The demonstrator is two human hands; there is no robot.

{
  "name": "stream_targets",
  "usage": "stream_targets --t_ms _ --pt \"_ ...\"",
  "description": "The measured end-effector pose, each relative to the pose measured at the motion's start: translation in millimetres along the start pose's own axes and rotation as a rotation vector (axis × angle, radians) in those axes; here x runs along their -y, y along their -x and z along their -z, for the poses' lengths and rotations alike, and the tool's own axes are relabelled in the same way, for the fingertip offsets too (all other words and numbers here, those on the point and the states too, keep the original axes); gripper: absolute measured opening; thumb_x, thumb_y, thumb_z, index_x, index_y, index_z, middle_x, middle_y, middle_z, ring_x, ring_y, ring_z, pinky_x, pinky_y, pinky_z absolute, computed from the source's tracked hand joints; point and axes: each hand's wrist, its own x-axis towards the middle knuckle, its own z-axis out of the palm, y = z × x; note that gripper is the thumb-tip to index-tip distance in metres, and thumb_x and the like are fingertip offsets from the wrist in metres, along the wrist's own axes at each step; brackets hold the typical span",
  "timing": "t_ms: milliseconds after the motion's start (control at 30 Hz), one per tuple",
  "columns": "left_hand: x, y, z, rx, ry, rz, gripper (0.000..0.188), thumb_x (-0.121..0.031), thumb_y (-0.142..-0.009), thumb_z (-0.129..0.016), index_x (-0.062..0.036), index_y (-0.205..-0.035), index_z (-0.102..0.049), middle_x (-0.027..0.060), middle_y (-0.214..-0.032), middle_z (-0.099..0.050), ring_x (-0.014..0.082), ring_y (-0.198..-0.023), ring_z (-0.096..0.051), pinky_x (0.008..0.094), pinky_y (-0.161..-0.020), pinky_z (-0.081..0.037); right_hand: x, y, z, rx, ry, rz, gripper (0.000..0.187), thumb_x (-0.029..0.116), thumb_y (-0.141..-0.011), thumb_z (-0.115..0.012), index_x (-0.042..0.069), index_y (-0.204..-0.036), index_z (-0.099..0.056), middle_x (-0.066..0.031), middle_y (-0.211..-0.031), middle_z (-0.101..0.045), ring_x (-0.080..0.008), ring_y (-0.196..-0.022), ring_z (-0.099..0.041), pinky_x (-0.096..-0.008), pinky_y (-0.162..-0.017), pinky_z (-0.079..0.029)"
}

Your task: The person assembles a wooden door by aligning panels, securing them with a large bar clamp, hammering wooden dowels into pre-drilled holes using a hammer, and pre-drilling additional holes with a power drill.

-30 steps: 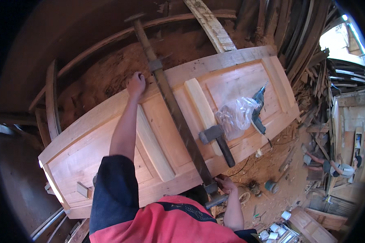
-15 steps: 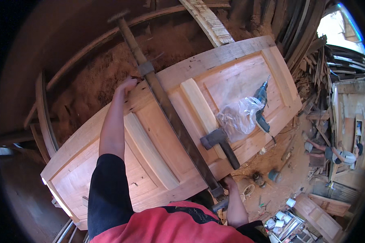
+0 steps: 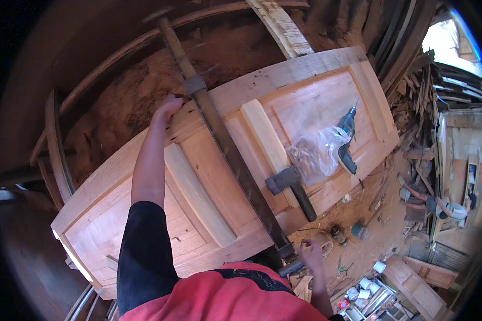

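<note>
A pale wooden panel door (image 3: 251, 235) lies flat before me, with a long metal bar clamp (image 3: 230, 155) across it. At the door's far edge my left hand (image 3: 171, 105) is closed next to the clamp's sliding jaw (image 3: 194, 85). Its fingertips are hidden, so what they grip cannot be made out. Near the clamp's close end, my right hand (image 3: 312, 257) is raised beside the screw handle (image 3: 291, 267), its fingers loosely bent and apart. On the door rest a dark-headed mallet (image 3: 284, 181), a teal power drill (image 3: 346, 131) and a clear plastic bag (image 3: 317, 155).
Two loose pale wood strips (image 3: 198, 195) lie across the door. A plank (image 3: 280, 27) meets its far edge. Timber stacks (image 3: 399, 45) stand far right. Buckets (image 3: 379, 266) and another door panel (image 3: 415, 289) are at lower right. Another person (image 3: 447, 207) is at the right.
My right hand has come up from below the clamp's near end to beside its screw handle, its fingers now showing. My left hand stays at the door's far edge.
</note>
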Motion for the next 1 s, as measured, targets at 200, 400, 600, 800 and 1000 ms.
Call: stream_targets --t_ms 200,400,600,800,1000 --pt "-5 11 5 0.053 -0.054 -0.039 0.035 -0.022 -0.083 -0.065 -0.0052 -0.113 -0.074 0.0144 -0.107 -0.073 0.0278 -0.096 -0.067 0.0397 -0.083 -0.053 95 19 -20 -0.075 0.363 0.142 0.06 0.047 -0.068 -0.085 0.004 -0.105 -0.065 -0.0182 -0.101 -0.062 -0.0371 -0.094 -0.063 -0.0449 -0.075 -0.053" --pt "17 -17 0 0.069 -0.01 -0.063 0.033 -0.02 -0.083 -0.06 -0.0092 -0.111 -0.075 0.0137 -0.107 -0.072 0.0265 -0.098 -0.066 0.0386 -0.086 -0.051 97 7 -17 0.018 0.385 0.313 0.06 0.052 -0.073 -0.079 0.003 -0.104 -0.062 -0.0151 -0.095 -0.059 -0.0351 -0.089 -0.062 -0.0455 -0.073 -0.052" --pt "27 -31 6 0.108 0.027 -0.035 0.035 -0.027 -0.085 -0.063 -0.0026 -0.109 -0.072 0.0101 -0.104 -0.071 0.0228 -0.099 -0.064 0.0374 -0.087 -0.05 94 11 -24 -0.042 0.35 0.29 0.059 0.051 -0.073 -0.079 0.003 -0.104 -0.062 -0.0147 -0.092 -0.059 -0.035 -0.089 -0.062 -0.0455 -0.072 -0.052" --pt "21 -15 6 0.111 -0.05 -0.199 0.031 -0.025 -0.089 -0.062 -0.0027 -0.108 -0.072 0.0061 -0.099 -0.072 0.0177 -0.094 -0.064 0.0343 -0.084 -0.05 97 10 -22 -0.02 0.371 0.201 0.063 0.049 -0.07 -0.081 0.006 -0.112 -0.061 -0.0135 -0.098 -0.059 -0.0343 -0.092 -0.062 -0.0468 -0.075 -0.051" --pt "16 -8 9 0.18 0.054 -0.172 0.027 -0.022 -0.088 -0.065 -0.0063 -0.108 -0.074 0.003 -0.097 -0.072 0.0122 -0.088 -0.062 0.0305 -0.081 -0.05 146 -20 1 0.076 0.422 0.238 0.066 0.05 -0.074 -0.08 0.007 -0.118 -0.057 -0.0159 -0.11 -0.058 -0.0352 -0.103 -0.06 -0.0458 -0.079 -0.053"
